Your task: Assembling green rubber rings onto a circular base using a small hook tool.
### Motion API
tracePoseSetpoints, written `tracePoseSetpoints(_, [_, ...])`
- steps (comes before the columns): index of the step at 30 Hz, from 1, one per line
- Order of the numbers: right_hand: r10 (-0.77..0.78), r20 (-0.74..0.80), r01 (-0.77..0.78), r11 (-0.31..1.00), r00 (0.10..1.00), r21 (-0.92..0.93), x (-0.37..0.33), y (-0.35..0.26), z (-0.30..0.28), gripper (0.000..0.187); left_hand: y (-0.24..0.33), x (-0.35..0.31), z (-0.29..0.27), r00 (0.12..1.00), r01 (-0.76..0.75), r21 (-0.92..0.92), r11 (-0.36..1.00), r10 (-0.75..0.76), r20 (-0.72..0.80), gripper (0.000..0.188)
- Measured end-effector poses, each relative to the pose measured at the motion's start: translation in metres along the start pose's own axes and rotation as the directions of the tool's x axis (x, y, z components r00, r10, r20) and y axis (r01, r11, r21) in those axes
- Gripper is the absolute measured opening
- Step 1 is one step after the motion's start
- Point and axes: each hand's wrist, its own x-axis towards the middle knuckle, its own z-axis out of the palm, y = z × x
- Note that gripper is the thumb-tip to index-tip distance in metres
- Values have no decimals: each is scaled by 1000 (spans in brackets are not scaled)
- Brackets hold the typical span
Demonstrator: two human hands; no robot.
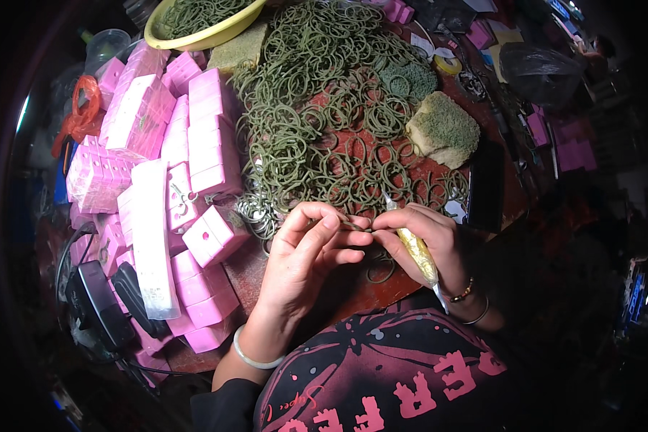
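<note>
My left hand (302, 241) is raised at the front of the red table, its thumb and forefinger closed on a thin green textured ring (351, 224). Close beside it, my right hand (432, 234) meets the same ring with its fingertips. A slim pointed tool with a yellow wrapped handle (416, 253) also lies in the right hand, its tip pointing away from me and its pale end toward my body. Just beyond both hands spreads a big heap of similar green rings (317, 115). One loose ring (380, 271) lies below the fingers. My fingers partly hide the held ring.
Pink blocks (212, 234), some wrapped in clear plastic, are stacked at the left. A yellow basin (201, 34) of rings stands at the far left. Green-dusted sponges (445, 131) border the heap. A dark phone-like slab (486, 186) lies at the right edge.
</note>
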Motion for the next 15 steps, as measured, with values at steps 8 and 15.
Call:
tracePoseSetpoints(8, [30,7,-31,999,1000,29,-1,-1,0,20,0,0,-1,1000,2,-8,1000,-2,12,13])
tracePoseSetpoints(15, [54,19,-55,997,998,46,1,-5,-1,19,-1,1,-1,1000,3,-11,1000,-3,16,13])
